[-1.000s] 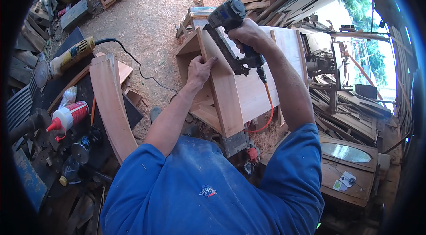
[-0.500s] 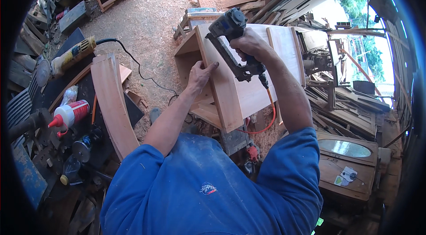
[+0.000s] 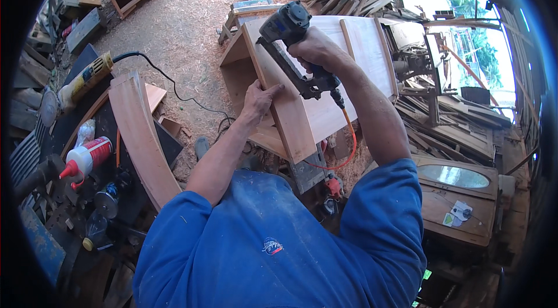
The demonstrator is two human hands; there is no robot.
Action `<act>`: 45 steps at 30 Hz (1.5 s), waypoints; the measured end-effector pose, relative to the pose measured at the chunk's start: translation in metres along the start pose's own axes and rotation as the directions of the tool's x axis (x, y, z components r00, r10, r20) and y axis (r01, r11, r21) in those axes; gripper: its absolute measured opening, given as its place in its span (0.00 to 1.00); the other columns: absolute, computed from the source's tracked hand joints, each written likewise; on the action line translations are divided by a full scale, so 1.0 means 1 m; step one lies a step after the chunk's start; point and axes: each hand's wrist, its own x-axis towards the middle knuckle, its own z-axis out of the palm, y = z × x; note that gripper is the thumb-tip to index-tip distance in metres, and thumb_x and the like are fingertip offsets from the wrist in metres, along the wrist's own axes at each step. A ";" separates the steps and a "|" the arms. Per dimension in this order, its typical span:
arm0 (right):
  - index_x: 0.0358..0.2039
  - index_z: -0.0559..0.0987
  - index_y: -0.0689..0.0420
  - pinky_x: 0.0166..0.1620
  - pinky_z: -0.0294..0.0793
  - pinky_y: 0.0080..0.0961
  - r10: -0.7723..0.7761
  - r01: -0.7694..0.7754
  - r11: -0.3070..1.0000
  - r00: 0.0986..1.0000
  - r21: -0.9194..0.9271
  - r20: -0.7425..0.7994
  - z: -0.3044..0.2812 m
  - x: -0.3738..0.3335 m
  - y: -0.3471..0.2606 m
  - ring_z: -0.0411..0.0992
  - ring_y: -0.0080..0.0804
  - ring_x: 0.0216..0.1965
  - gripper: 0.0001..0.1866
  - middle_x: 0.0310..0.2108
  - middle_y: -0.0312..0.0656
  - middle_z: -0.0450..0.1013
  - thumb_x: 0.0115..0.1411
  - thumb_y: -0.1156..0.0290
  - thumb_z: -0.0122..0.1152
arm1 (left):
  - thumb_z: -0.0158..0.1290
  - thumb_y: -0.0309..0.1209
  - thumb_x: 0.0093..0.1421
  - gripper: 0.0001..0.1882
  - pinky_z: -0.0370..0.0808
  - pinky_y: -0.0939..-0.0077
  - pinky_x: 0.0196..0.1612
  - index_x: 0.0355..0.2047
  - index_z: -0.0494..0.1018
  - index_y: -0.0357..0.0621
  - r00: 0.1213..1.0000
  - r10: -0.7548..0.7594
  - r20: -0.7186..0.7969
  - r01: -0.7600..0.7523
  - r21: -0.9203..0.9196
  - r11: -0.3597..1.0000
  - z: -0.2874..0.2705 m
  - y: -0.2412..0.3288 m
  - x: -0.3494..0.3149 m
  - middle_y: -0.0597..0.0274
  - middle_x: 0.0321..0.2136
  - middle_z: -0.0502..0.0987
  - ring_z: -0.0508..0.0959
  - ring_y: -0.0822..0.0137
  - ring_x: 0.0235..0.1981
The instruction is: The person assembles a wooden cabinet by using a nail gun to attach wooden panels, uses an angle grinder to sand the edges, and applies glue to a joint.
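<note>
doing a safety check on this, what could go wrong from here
The left hand grips the pale board close to the nail gun in the right hand; a misplaced shot could injure it.

The orange hose curves beside the wooden cabinet and might snag.

The black cord loops over the shavings-strewn floor, possibly a trip hazard.

Shavings-strewn floor [image 3: 192,34] opens between a curved board [image 3: 136,133] and the wooden cabinet [image 3: 319,115], crossed by a black cord [image 3: 172,81], while a nail gun [image 3: 288,24] and orange hose [image 3: 354,140] obstruct the cabinet's near side.
</note>
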 end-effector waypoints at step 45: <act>0.75 0.54 0.33 0.41 0.74 0.48 0.312 -0.342 0.935 0.656 0.099 -0.687 0.394 -0.157 0.763 0.74 0.51 0.37 0.50 0.36 0.48 0.72 0.54 0.82 0.55 | 0.52 0.53 0.69 0.35 0.74 0.49 0.62 0.66 0.62 0.43 0.982 0.042 -0.184 -0.060 -0.091 0.994 0.068 -0.098 -0.076 0.52 0.59 0.73 0.75 0.50 0.59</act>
